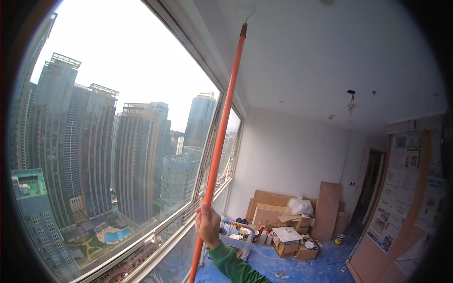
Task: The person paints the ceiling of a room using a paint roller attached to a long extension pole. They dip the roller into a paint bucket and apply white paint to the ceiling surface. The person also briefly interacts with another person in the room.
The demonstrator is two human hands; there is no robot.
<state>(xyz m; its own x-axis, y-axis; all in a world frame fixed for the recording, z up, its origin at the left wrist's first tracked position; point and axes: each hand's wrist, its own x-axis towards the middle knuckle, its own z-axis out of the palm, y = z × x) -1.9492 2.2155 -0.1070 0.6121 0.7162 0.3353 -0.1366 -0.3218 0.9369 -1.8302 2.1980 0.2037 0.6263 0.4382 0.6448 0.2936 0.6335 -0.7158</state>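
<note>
A long orange extension pole (222, 137) slants up from the lower edge to the white ceiling (330, 52). My right hand (208, 225), in a green sleeve, is wrapped round its lower part with the fingers closed. At the top, a dark collar joins the pole to a thin bent metal rod (250, 16), like a paint roller frame. Whatever sits at the end of that rod is too faint against the ceiling to make out. The pole passes close in front of the window frame (181, 207). My left hand is out of view.
Large windows on the left overlook tall buildings. Cardboard boxes (286, 247), bottles and boards (325, 212) are gathered by the far wall on a blue-covered floor (278, 269). Wires hang from a ceiling hole (351, 93). Newspaper covers a cabinet (396, 203) at right.
</note>
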